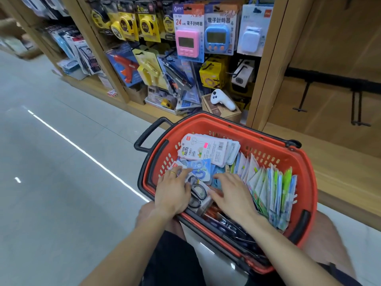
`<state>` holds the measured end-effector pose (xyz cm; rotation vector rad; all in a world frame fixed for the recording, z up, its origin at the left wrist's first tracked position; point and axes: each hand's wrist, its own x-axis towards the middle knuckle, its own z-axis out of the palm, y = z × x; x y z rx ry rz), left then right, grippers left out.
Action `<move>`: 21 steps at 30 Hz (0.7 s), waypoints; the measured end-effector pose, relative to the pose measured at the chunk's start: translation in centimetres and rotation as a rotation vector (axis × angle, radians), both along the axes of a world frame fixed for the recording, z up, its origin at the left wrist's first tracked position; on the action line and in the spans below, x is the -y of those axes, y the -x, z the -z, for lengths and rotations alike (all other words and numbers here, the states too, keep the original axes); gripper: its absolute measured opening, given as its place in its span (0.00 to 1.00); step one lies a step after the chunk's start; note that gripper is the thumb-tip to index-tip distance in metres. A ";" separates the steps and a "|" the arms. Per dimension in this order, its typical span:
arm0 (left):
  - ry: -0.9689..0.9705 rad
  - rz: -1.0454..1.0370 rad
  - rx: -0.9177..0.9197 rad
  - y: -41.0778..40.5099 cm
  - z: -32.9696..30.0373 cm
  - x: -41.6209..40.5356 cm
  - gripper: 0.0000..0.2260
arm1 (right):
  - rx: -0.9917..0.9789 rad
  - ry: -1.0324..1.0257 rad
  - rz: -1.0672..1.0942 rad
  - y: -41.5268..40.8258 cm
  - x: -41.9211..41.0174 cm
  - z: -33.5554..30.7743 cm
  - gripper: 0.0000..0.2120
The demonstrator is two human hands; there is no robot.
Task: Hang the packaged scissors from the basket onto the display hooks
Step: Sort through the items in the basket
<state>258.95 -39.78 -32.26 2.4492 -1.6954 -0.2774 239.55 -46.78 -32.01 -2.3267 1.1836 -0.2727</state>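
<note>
Beside bare display hooks (358, 108), left hand (173, 190) and right hand (233, 195) rest flat-fingered on packaged scissors (196, 172) in the basket (268, 147), gripping none; picking one likely comes next.

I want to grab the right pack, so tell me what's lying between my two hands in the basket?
In the head view, a pack of black-handled scissors lies between the left hand and right hand, with a blue-handled pack just beyond it.

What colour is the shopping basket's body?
Red-orange basket, with black handles; the head view shows it.
</note>
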 end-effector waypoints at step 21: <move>0.577 -0.239 -0.405 0.3 -0.3 -0.5 0.24 | 0.034 -0.255 0.186 -7.0 0.5 -1.3 0.19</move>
